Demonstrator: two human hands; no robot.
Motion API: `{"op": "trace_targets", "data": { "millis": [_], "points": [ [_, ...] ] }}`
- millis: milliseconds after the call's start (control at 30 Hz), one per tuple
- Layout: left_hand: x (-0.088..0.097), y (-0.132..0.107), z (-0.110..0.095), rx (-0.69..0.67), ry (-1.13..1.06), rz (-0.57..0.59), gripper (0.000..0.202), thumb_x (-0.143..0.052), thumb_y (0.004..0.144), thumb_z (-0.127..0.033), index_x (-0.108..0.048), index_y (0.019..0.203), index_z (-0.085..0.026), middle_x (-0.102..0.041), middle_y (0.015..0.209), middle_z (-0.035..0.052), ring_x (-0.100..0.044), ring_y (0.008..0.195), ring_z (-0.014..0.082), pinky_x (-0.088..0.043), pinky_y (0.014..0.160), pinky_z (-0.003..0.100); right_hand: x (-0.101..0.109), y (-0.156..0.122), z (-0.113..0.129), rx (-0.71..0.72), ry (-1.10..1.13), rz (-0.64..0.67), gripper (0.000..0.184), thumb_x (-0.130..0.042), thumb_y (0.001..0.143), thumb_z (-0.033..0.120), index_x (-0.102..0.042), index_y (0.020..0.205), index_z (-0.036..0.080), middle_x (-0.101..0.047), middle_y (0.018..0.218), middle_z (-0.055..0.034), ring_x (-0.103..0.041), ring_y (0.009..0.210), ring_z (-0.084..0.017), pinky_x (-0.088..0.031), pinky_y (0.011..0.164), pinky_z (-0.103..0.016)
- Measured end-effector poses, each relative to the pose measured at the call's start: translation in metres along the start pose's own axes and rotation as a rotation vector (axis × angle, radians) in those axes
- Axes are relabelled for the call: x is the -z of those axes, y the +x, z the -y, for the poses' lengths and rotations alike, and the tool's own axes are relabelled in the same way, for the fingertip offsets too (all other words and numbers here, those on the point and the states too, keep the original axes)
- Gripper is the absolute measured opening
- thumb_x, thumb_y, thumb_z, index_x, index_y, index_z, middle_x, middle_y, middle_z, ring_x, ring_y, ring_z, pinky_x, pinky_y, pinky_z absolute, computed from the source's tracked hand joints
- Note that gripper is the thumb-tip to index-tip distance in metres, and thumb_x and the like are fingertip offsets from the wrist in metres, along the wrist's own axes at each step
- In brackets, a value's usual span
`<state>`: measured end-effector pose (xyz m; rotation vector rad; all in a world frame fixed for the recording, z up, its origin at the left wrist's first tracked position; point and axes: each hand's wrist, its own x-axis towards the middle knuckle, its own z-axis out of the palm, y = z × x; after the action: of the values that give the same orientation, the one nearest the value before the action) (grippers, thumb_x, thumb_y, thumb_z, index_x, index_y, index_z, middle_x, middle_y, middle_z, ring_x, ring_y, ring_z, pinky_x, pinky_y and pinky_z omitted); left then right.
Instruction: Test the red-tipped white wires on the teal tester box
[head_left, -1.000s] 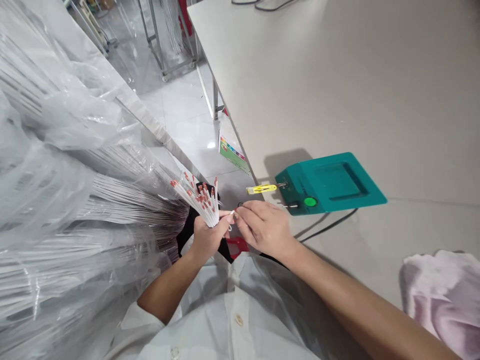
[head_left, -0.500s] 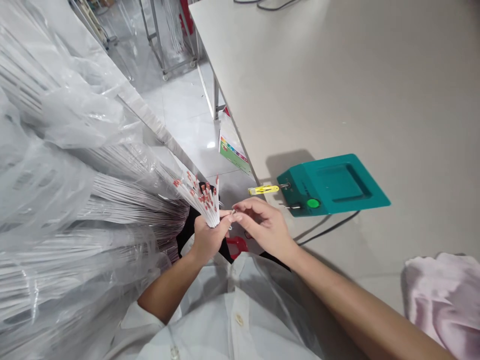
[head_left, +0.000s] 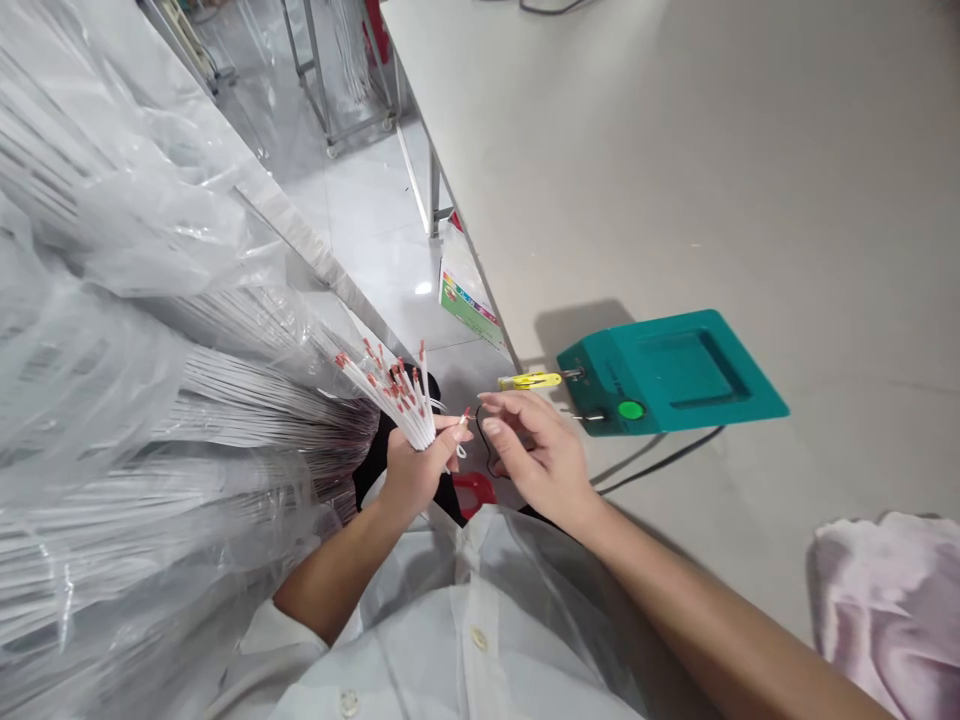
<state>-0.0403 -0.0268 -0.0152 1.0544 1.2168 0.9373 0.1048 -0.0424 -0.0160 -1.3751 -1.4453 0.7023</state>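
Note:
My left hand (head_left: 415, 470) is closed around a bundle of thin white wires with red tips (head_left: 390, 392), which fan up and to the left. One wire sticks out to the right between its thumb and forefinger. My right hand (head_left: 534, 452) is just to the right, its fingertips together by that wire's red end; a thin black lead loops under its fingers. Right of the hands, a teal box with a green button (head_left: 667, 372) stands on the white table (head_left: 675, 170), with a yellow clip (head_left: 531, 381) on its left side.
Long bundles of white wires in clear plastic bags (head_left: 150, 400) fill the left side. A red-handled tool (head_left: 474, 493) lies under my hands. A black cable (head_left: 660, 458) runs from the teal box. A pale pink cloth (head_left: 892, 590) lies at the table's lower right.
My right hand has lifted from its pinch at the left hand and its fingers have spread a little. The wire bundle has fanned a bit more to the left.

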Motion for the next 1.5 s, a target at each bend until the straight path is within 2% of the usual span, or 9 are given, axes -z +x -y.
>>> {"op": "trace_targets", "data": {
  "millis": [100,200,400,533,600,700,867,1167,1500],
  "points": [
    [-0.002,-0.002,-0.006,-0.005,0.074,0.031,0.015,-0.061,0.074,-0.028,-0.067,0.072,-0.015,-0.049,0.043,-0.005,-0.045,0.043,0.0079,-0.038,0.05,0.023,0.0,0.001,0.001,0.205,-0.107,0.0,0.019,-0.059,0.078,0.021,-0.061,0.097,0.019,-0.063,0.094,-0.0083,-0.059,0.072,-0.014,-0.051,0.067,-0.029],
    [-0.001,-0.002,-0.009,-0.012,0.096,0.063,0.015,-0.06,0.074,-0.028,-0.067,0.07,-0.014,-0.049,0.043,-0.0046,-0.045,0.043,0.0077,-0.037,0.049,0.023,0.001,0.004,0.004,0.183,-0.066,0.034,0.008,-0.054,0.081,0.019,-0.062,0.083,0.02,-0.064,0.079,-0.0046,-0.059,0.07,-0.014,-0.05,0.064,-0.027],
    [0.004,0.0,-0.003,-0.031,0.017,0.179,0.02,-0.061,0.073,-0.033,-0.067,0.072,-0.014,-0.052,0.046,-0.0031,-0.045,0.043,0.0079,-0.034,0.046,0.023,0.002,0.01,0.007,-0.309,0.372,0.263,0.023,-0.054,0.08,0.039,-0.057,0.07,0.018,-0.054,0.061,0.0012,-0.05,0.052,-0.01,-0.044,0.047,-0.024],
    [0.004,0.001,0.002,-0.026,0.012,0.11,0.024,-0.061,0.072,-0.037,-0.067,0.071,-0.014,-0.048,0.043,-0.0032,-0.043,0.043,0.0084,-0.035,0.048,0.024,-0.002,0.006,0.002,-0.478,0.394,0.243,0.031,-0.055,0.077,0.047,-0.052,0.066,0.018,-0.048,0.051,0.0037,-0.044,0.046,-0.009,-0.042,0.042,-0.023],
    [0.003,0.002,0.004,-0.028,0.017,0.077,0.026,-0.061,0.072,-0.039,-0.067,0.071,-0.014,-0.048,0.043,-0.0029,-0.042,0.042,0.0086,-0.035,0.047,0.025,-0.001,0.003,0.001,-0.374,0.27,0.126,0.026,-0.051,0.082,0.043,-0.056,0.076,0.018,-0.055,0.061,0.0003,-0.051,0.052,-0.011,-0.046,0.048,-0.025],
    [0.002,0.001,0.002,-0.033,0.03,0.09,0.026,-0.06,0.073,-0.039,-0.067,0.07,-0.014,-0.047,0.043,-0.003,-0.041,0.042,0.0084,-0.034,0.046,0.024,0.004,0.002,0.001,-0.006,0.005,0.01,0.02,-0.053,0.082,0.032,-0.059,0.096,0.019,-0.063,0.085,-0.0068,-0.059,0.067,-0.015,-0.052,0.061,-0.03],
    [0.003,-0.001,-0.006,-0.012,0.097,0.159,0.022,-0.059,0.075,-0.033,-0.067,0.071,-0.013,-0.048,0.045,-0.0036,-0.042,0.043,0.0075,-0.033,0.047,0.023,0.007,0.003,-0.003,0.447,-0.332,-0.003,0.015,-0.058,0.079,0.017,-0.063,0.092,0.019,-0.067,0.086,-0.0083,-0.064,0.077,-0.017,-0.053,0.066,-0.027],
    [0.002,-0.002,-0.006,-0.023,0.069,0.124,0.02,-0.059,0.075,-0.032,-0.065,0.066,-0.014,-0.043,0.042,-0.0049,-0.038,0.043,0.0071,-0.031,0.047,0.023,0.002,0.002,0.001,0.308,-0.183,-0.02,0.011,-0.061,0.078,0.019,-0.059,0.089,0.019,-0.065,0.085,-0.0078,-0.061,0.068,-0.013,-0.052,0.057,-0.024],
    [0.003,-0.003,-0.008,0.001,0.111,0.159,0.02,-0.058,0.076,-0.03,-0.067,0.073,-0.012,-0.049,0.046,-0.0032,-0.041,0.043,0.0071,-0.032,0.045,0.022,0.005,0.003,-0.008,0.581,-0.526,0.005,0.009,-0.053,0.081,0.017,-0.058,0.087,0.02,-0.068,0.083,-0.0067,-0.063,0.074,-0.016,-0.05,0.064,-0.026]
  ]
}}
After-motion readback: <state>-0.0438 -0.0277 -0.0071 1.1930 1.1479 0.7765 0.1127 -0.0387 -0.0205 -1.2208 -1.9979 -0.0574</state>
